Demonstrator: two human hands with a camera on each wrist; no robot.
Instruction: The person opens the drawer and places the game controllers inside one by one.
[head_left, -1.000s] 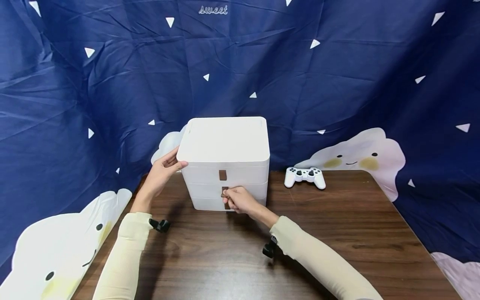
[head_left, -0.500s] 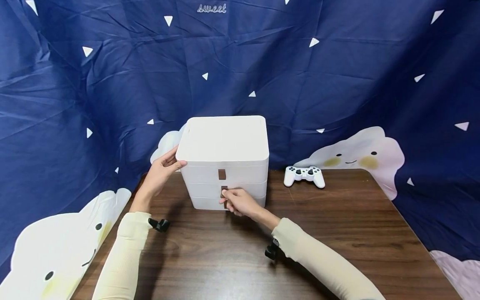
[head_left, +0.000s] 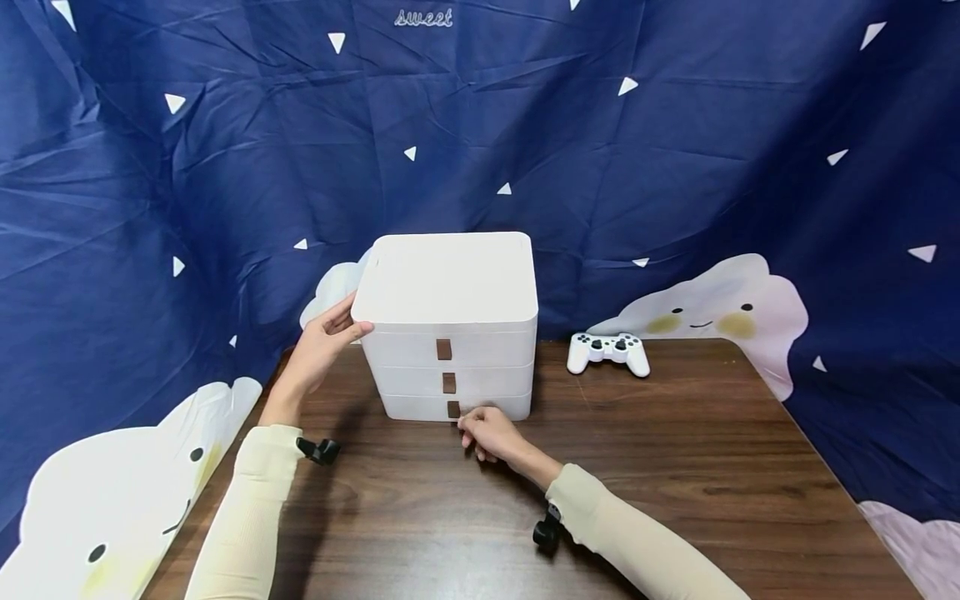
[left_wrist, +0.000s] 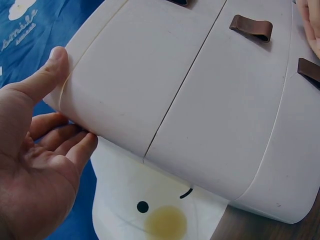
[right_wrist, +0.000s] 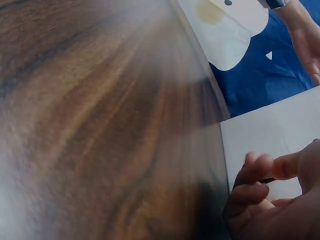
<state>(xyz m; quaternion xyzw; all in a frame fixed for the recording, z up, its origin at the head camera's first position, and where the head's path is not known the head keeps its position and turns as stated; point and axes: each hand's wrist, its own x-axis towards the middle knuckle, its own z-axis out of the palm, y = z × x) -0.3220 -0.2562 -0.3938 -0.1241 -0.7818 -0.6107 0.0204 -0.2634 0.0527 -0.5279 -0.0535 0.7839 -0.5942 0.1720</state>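
Note:
A white drawer unit (head_left: pixel 450 279) with three stacked drawers and brown tab handles stands toward the back of the table. My left hand (head_left: pixel 318 350) holds its upper left front corner, thumb on the front and fingers against the side, as the left wrist view shows. All three drawers are closed. Beside the bottom drawer's brown tab (head_left: pixel 453 409) is my right hand (head_left: pixel 491 435), its fingers loosely bent and nothing seen in them. In the right wrist view, the bent fingers (right_wrist: pixel 252 194) partly cover a dark bit of a tab. The middle tab (head_left: pixel 448 382) is uncovered.
To the right of the unit lies a white game controller (head_left: pixel 608 354). The dark wooden table (head_left: pixel 420 517) extends in front. Behind it hangs a blue cloth (head_left: pixel 480 125) with white triangles and cloud faces.
My right hand has let go of the middle drawer's tab and moved down to the right of the bottom one. The left hand stays at the corner.

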